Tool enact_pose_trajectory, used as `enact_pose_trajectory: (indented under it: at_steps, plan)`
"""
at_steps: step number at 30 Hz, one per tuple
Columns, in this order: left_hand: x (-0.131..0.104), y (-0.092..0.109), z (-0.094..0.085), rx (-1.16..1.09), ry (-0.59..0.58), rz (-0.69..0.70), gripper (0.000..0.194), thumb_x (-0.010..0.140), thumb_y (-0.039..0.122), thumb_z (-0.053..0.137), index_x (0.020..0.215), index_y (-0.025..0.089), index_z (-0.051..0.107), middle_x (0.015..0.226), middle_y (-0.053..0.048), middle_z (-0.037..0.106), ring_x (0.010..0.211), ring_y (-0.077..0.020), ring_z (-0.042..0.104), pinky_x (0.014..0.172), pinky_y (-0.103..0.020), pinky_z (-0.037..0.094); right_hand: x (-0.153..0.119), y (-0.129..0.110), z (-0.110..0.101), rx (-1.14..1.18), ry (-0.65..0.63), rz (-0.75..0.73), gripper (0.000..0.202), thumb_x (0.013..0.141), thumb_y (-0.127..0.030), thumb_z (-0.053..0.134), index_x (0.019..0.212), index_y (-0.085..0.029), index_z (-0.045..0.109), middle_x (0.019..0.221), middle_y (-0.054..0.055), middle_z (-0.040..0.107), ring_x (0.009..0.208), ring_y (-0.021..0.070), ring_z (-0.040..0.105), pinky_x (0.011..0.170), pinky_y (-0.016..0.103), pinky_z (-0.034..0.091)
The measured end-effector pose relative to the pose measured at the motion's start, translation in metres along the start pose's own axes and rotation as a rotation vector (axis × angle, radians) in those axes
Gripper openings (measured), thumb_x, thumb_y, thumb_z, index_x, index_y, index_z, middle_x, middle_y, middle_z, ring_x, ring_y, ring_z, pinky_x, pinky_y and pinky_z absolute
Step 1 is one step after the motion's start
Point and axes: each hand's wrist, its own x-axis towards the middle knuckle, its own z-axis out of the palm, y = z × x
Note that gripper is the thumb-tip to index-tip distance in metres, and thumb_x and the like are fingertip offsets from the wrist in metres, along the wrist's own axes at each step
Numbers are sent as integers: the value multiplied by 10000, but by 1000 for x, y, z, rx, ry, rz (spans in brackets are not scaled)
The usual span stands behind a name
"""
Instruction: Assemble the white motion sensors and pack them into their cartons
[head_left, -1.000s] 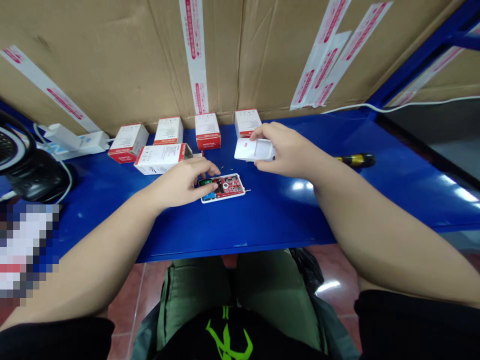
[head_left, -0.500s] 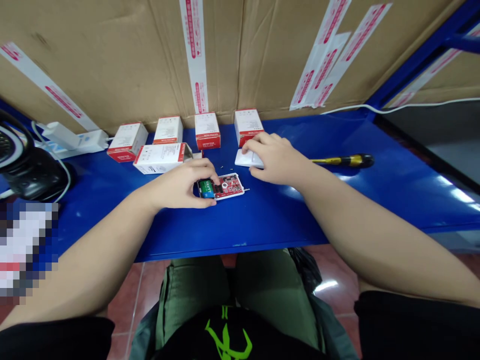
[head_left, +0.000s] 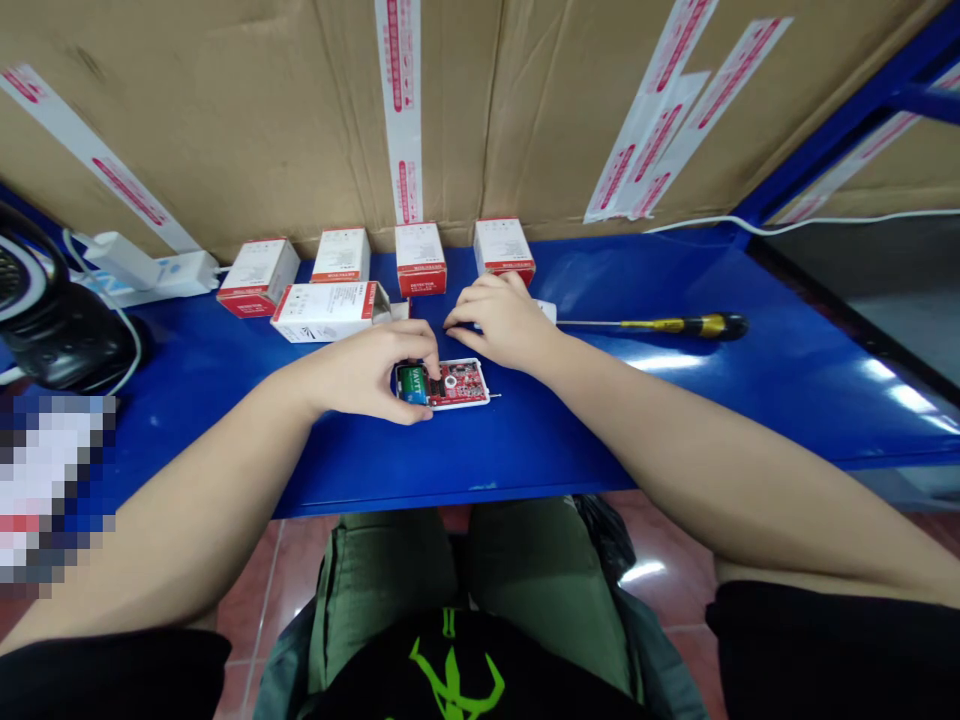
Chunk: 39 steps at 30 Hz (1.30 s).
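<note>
An opened detector (head_left: 466, 383) lies on the blue table, its red circuit board and a green-blue battery (head_left: 412, 386) showing in a white case. My left hand (head_left: 375, 372) grips its left end between thumb and fingers. Just behind the detector, my right hand (head_left: 499, 318) reaches down to the tabletop with thumb and fingertips drawn together. Whatever is between those fingertips is too small to make out. A white cover (head_left: 547, 311) sits partly hidden behind the right hand. To its right lies a screwdriver (head_left: 675, 326) with a yellow and black handle.
Several white and red boxes (head_left: 421, 260) stand along the cardboard wall (head_left: 300, 120), and one open box (head_left: 326, 312) lies on its side in front. On the left are a power strip (head_left: 169, 278) and a black device (head_left: 60, 330). The table's front edge (head_left: 450, 497) is above my lap.
My right hand has let go of the white cover and moved left, its fingertips now at the tabletop behind the detector. My left hand still grips the detector.
</note>
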Motion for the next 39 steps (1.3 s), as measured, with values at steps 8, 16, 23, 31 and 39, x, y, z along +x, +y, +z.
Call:
enact_pose_trajectory:
  at_steps: [8,16,23,31,39]
  plan:
    - [1,-1,1,48,25,4,367,844,452,887,1066,212,721,1052,-37,692,934,-218,655,861,-346,517,-2,5,-5,49,72,-72,259,1079,-241,555,1056,-197,809,1074,127,822,1117,311,631,1013,467,383]
    - [3,0,5,66,-4,-29,503,815,463,895,1208,219,698,1154,-61,736,1016,-252,682,936,-361,544,-28,6,-32,450,-53,-205,153,991,-213,613,1000,-184,762,921,47,784,771,155,631,751,304,447]
    - [5,0,9,105,72,-22,472,791,438,883,1152,213,677,1086,-43,747,958,-237,676,919,-359,550,-32,-10,-34,456,-184,-168,87,880,-144,671,875,-192,743,824,9,742,711,143,614,707,288,427]
    - [6,8,11,142,127,-33,421,768,363,843,1121,217,666,1067,-40,753,929,-230,691,929,-362,563,-34,-27,-36,287,-233,45,69,866,-155,716,881,-180,779,823,22,760,763,165,644,710,301,394]
    - [8,6,12,145,148,-37,408,763,395,843,1087,214,674,988,-24,738,861,-213,679,866,-346,552,-37,-20,-33,236,-224,-67,191,956,-182,623,980,-186,813,947,75,810,856,209,679,793,332,419]
